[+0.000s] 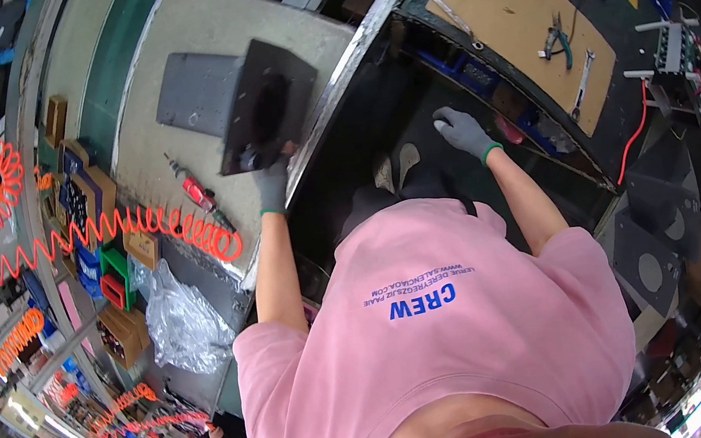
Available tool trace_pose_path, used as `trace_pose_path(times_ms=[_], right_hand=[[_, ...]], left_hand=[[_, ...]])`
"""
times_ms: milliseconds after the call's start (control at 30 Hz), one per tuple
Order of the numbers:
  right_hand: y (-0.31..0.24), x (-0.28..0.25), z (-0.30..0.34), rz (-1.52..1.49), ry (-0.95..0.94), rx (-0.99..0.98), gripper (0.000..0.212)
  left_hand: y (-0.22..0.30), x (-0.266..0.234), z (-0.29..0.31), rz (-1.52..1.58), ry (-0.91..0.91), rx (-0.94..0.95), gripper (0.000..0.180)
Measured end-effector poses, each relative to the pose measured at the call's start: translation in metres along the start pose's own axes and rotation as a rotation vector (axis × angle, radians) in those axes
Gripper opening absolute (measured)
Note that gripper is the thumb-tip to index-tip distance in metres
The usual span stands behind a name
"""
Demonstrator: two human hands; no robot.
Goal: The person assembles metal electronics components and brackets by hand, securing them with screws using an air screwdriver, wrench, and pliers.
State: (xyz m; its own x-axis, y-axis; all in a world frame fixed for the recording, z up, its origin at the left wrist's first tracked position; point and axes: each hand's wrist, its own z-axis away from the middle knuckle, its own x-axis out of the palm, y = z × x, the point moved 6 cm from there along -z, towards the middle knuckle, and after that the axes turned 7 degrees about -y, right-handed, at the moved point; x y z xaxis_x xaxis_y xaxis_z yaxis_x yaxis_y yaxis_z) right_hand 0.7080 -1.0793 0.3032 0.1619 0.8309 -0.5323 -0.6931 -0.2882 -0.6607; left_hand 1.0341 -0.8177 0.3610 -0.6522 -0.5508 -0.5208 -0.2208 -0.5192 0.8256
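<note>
My left hand [271, 185], in a grey glove, is closed on the near edge of a dark metal panel [282, 85] that stands tilted over the workbench. A flat grey sheet-metal part [194, 93] lies just behind and left of it; whether the two are joined I cannot tell. My right hand [466, 133], gloved too, hangs in front of my body beside the right-hand bench, its fingers loosely stretched and holding nothing. A red and black power screwdriver [196, 190] lies on the workbench, left of my left hand.
Orange coiled air hose [127, 222] crosses the left side. Clear plastic wrap [186, 323] lies near my left elbow. On the right bench, pliers [557, 44] and a wrench [584, 86] rest on cardboard [509, 8]. A metal rail [348, 71] edges the workbench.
</note>
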Motion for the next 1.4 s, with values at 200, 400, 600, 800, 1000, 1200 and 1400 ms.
trace_pose_path(times_ms=[200, 400, 600, 800, 1000, 1200, 1400], right_hand=[[0.002, -0.052, -0.029, -0.11, 0.393, -0.148, 0.028], [0.009, -0.037, -0.063, -0.289, 0.208, -0.092, 0.027], [-0.041, 0.052, -0.05, -0.285, -0.115, -0.153, 0.023], [-0.181, 0.15, -0.018, -0.207, -0.362, -0.446, 0.023], [-0.306, 0.246, -0.046, -0.034, -0.35, -0.559, 0.039], [-0.402, 0.35, -0.142, -0.08, -0.145, -0.316, 0.055], [-0.439, 0.402, -0.162, -0.893, -0.437, -0.109, 0.043]], left_hand=[[-0.005, -0.016, -0.001, -0.135, -0.002, -0.228, 0.029], [-0.089, -0.035, 0.063, 0.14, 0.317, -0.326, 0.039], [-0.161, -0.059, 0.164, 0.852, 0.929, -0.757, 0.046], [-0.205, -0.125, 0.19, 0.756, 0.994, -0.593, 0.04], [-0.192, -0.155, 0.169, 0.608, 0.658, -0.505, 0.026], [-0.107, -0.201, 0.154, 0.268, 0.315, -0.24, 0.028], [-0.015, -0.22, 0.152, -0.151, -0.095, 0.413, 0.02]])
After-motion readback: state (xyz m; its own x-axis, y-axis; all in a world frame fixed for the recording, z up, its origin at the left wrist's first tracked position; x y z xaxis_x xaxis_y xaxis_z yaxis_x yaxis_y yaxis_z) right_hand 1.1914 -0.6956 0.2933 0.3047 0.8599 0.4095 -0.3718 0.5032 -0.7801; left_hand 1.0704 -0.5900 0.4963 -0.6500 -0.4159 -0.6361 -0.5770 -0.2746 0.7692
